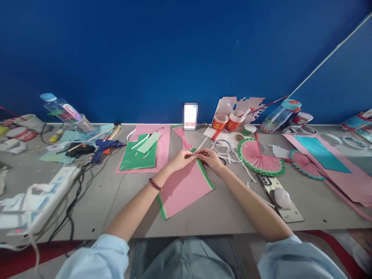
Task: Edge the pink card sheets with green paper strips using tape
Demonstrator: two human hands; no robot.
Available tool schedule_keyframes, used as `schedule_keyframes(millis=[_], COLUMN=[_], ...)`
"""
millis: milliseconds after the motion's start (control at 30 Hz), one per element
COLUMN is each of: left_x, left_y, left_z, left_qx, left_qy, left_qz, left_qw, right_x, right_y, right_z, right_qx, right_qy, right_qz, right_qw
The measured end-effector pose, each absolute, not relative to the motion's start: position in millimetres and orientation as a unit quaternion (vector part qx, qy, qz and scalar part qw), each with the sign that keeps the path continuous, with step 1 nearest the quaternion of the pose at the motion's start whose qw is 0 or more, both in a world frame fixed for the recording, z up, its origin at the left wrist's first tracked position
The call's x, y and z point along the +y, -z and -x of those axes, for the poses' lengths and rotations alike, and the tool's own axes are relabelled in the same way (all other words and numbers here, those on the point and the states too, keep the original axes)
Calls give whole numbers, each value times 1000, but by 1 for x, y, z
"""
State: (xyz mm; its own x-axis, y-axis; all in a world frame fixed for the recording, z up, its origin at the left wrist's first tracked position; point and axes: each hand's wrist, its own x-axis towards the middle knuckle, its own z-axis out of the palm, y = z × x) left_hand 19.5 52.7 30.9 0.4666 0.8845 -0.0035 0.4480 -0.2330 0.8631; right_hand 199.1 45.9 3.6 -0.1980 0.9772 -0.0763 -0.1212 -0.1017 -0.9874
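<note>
Table (116, 201): grey, set against a blue wall, crowded at both ends and along the back.
Far-right sheet (348, 182): long pink paper with a teal piece on top, well apart from the hands.
Pink sheet (183, 188): at the middle of the table in front of the person, green-edged. The near half is flat and the far end is gathered into narrow pleats (183, 137) that fan toward the wall.
Power strip (37, 201): white, at the left edge, with dark cables trailing past it.
Green paper (138, 159): lies on another pink sheet, just left of the work.
Watermelon fan (257, 157): lies open just right of the right wrist, with loose white strips (229, 149) between the two.
Left hand (181, 159): fingertips pinched shut on the pink sheet's newest fold.
Right hand (209, 158): pinches the same fold, its fingertips meeting the left's.
Glue gun (104, 147): blue, left of the green paper.
Paper cups (220, 121): red, by the wall.
Bracelet (155, 184): dark red beads on the left wrist.
</note>
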Motion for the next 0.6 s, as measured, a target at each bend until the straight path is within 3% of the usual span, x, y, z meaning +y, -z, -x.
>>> schedule_keyframes(millis=[600], left_x=[45], left_y=[-27], left_z=[-14], left_qx=[490], left_qy=[-329], left_qz=[-632], left_qw=[503], right_x=[43], right_y=[-1], right_z=[-199], right_qx=[-585], right_qy=[-532], right_qz=[452], right_qw=[413])
